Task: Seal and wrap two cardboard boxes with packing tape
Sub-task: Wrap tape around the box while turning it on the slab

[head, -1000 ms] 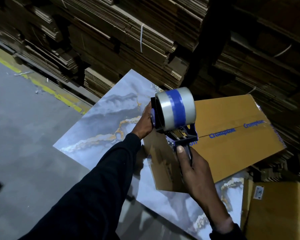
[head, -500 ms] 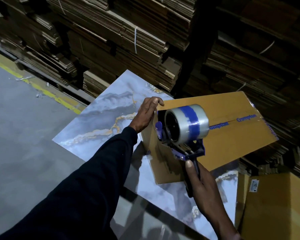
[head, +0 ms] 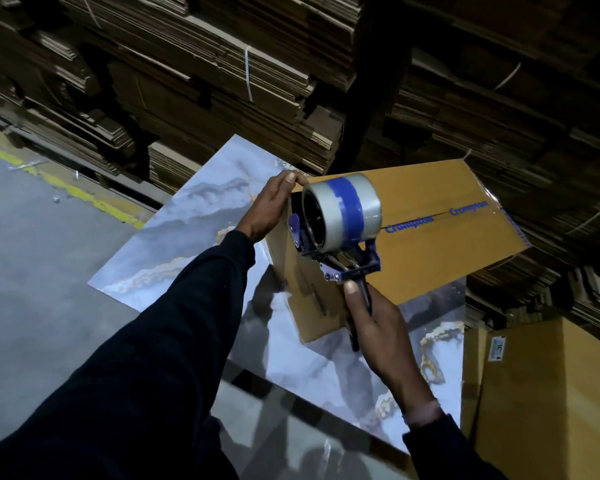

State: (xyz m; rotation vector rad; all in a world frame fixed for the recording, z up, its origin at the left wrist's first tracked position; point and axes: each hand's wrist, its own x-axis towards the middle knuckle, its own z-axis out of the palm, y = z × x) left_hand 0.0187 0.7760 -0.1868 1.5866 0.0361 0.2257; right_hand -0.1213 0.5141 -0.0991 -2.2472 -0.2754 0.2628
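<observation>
A brown cardboard box (head: pixel 437 237) with blue printed tape along its top seam lies on a marble-patterned table (head: pixel 187 244). My left hand (head: pixel 269 207) rests on the box's near-left top corner, fingers laid over the edge. My right hand (head: pixel 371 323) grips the handle of a blue tape dispenser (head: pixel 340 244). Its clear roll with a blue band sits at the box's left end, above the near side face.
A second cardboard box (head: pixel 548 393) with a white label stands at the lower right, beside the table. Tall stacks of flattened cardboard (head: pixel 222 81) fill the background. Grey floor with a yellow line (head: pixel 66 188) lies to the left.
My left hand moved from behind the dispenser onto the box's top corner. The dispenser shifted a little across the box's left end, still in my right hand.
</observation>
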